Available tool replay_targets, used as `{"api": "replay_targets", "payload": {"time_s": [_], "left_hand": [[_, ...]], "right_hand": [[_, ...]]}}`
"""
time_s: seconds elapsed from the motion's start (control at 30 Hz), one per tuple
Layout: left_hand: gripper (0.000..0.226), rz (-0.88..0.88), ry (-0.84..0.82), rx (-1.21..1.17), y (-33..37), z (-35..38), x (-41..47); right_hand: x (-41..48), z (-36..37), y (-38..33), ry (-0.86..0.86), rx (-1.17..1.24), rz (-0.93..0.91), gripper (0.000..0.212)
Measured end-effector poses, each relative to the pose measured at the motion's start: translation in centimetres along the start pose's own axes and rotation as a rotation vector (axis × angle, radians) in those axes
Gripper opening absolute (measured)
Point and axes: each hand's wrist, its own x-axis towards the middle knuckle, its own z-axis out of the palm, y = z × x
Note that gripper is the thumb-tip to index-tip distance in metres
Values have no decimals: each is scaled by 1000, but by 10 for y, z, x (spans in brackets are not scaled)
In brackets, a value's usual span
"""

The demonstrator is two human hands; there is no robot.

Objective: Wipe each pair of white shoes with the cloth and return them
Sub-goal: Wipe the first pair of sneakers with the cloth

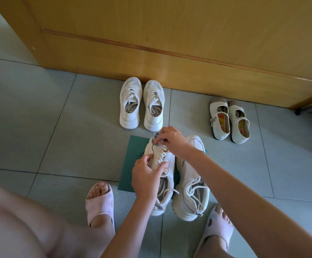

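Observation:
Two chunky white sneakers stand side by side on a green mat [133, 155]. My left hand [146, 176] grips the left sneaker [162, 192] across its laces and tongue. My right hand [172, 139] pinches a small blue-and-white cloth [156, 139] and presses it on that sneaker's toe. The right sneaker [190, 185] of this pair stands untouched beside it. A second pair of white lace-up shoes [141, 104] stands farther back by the door. A third pair, white strap shoes [229, 121] with patterned insoles, stands to the right.
A wooden door [170, 34] runs across the back. The floor is grey tile [40, 118]. My feet in pink slippers [100, 202] flank the sneakers, the right one [216, 226] close to the right sneaker's heel. A dark stand leg [309, 107] pokes in at right.

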Motion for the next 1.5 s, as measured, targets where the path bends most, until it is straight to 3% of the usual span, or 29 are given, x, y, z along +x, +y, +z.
{"api": "replay_targets", "payload": {"time_s": [0.23,0.43,0.7,0.83,0.93,1.03,1.13,1.33,1.5], "left_hand": [[48,13,7,4,1,0,-1],[53,16,6,26,-1,1,-1],[51,9,-12,-1,0,-1,0],[52,20,-4,1,-2,0,-1],[51,13,8,8,-3,1,0],[50,14,12,25,-3,1,0],[50,12,17,35,-2,1,0],[46,23,24,8,-3,3,-1],[43,29,28,-2,-4,4,-1]], "right_hand": [[10,-4,-2,-121,-201,-81,26],[13,-2,12,92,-116,-40,27],[7,1,24,269,-196,-5,27],[6,-15,27,432,-64,201,24],[8,-17,9,245,118,81,21],[11,0,-14,-87,-79,-47,19],[17,4,-15,-156,-234,-43,20],[27,-10,11,51,-141,87,21],[18,-5,25,280,159,275,20]]}}
